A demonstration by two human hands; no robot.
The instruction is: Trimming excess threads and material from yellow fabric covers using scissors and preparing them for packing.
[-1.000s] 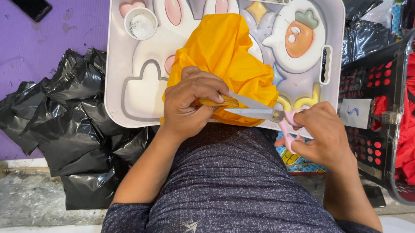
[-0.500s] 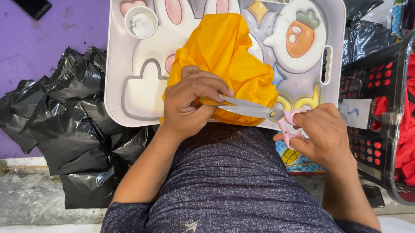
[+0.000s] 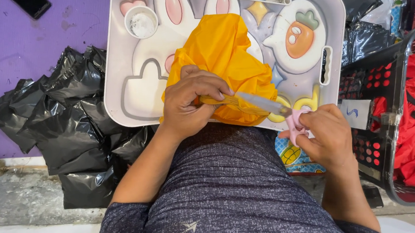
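Note:
An orange cloth (image 3: 222,56) lies bunched on a white lap tray (image 3: 132,95) printed with a rabbit and a carrot. My left hand (image 3: 189,103) pinches a thin strip of the cloth at its near edge. My right hand (image 3: 325,134) grips pink-handled scissors (image 3: 271,105), whose metal blades point left and meet the held strip just beside my left fingers.
A pile of black plastic bags (image 3: 65,123) lies left of the tray on a purple mat (image 3: 24,42). A black basket (image 3: 400,116) with red cloth stands at the right. A small white cup (image 3: 141,22) sits in the tray's corner. A phone (image 3: 33,4) lies top left.
The scissors have slid left along the cloth's near edge toward my left hand, and the blades look closer together. My left hand has kept its grip.

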